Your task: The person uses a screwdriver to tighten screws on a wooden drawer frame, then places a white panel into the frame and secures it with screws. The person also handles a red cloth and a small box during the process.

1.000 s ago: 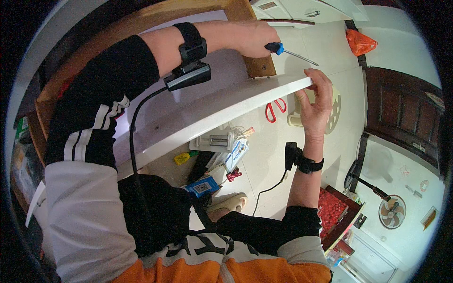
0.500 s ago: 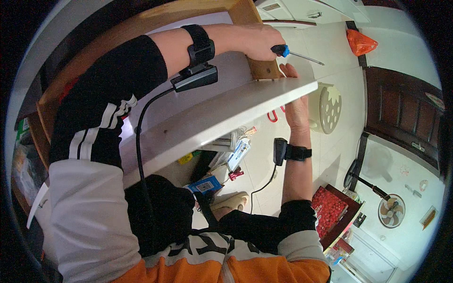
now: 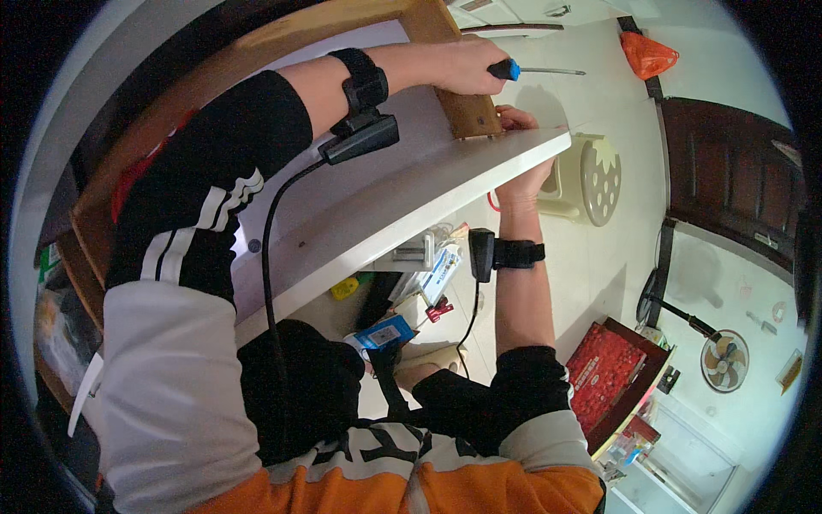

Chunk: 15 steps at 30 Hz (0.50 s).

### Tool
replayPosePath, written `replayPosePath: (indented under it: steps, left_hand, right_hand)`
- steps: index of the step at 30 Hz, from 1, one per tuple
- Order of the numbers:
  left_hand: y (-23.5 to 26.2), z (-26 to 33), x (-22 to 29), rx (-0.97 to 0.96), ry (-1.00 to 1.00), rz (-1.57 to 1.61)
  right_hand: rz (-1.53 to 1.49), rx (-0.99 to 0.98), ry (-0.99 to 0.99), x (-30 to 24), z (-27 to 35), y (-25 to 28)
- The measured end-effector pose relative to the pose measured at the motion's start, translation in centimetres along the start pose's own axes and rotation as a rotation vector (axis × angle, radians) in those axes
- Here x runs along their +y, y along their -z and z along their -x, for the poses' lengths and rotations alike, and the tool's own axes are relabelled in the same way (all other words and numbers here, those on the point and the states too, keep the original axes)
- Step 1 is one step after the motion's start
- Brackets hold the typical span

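Note:
A wooden drawer [image 3: 425, 21] with a white front panel [image 3: 428, 193] lies across my lap area, slanting up to the right. My left hand [image 3: 469, 68] is closed round the black and blue handle of a screwdriver [image 3: 548, 71], above the drawer's far right corner. The screwdriver's shaft points right, clear of the wood. My right hand [image 3: 524, 182] grips the right end of the front panel from below, its fingertips showing behind the panel next to the wooden side. The panel hides the rest of those fingers.
Below the panel, several tools and packets lie on the floor, among them a blue box [image 3: 383, 332] and a yellow item [image 3: 344, 288]. A pale stool [image 3: 599, 182] stands to the right. Beyond are a red box [image 3: 606, 373], a fan [image 3: 724, 361] and an orange bag [image 3: 648, 56].
My left hand has turned the screwdriver from slanting downward to nearly level. The fingers of my right hand, stretched up before, have curled in behind the panel's end.

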<state>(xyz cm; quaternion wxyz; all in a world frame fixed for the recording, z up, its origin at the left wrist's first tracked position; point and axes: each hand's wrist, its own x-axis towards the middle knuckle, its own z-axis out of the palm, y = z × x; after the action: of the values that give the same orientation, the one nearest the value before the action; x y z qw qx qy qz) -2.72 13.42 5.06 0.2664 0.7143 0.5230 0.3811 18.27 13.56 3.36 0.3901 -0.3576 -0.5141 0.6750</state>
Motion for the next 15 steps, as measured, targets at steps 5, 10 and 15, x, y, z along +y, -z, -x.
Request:
replayPosePath:
  steps: [5, 10, 15]
  left_hand:
    - [-0.8, -1.3, -1.3, 0.017, 0.004, -0.045]
    - [-1.5, -1.3, -1.5, 0.059, 0.010, -0.022]
    - [0.5, -0.1, 0.4, -0.053, 0.151, -0.025]
  right_hand:
    - [-0.057, -0.098, -0.030, -0.8, -0.1, 0.4]
    - [0.016, -0.176, -0.053, -1.5, -0.4, 0.8]
    - [-0.154, -0.070, 0.033, -0.3, -1.7, 0.5]
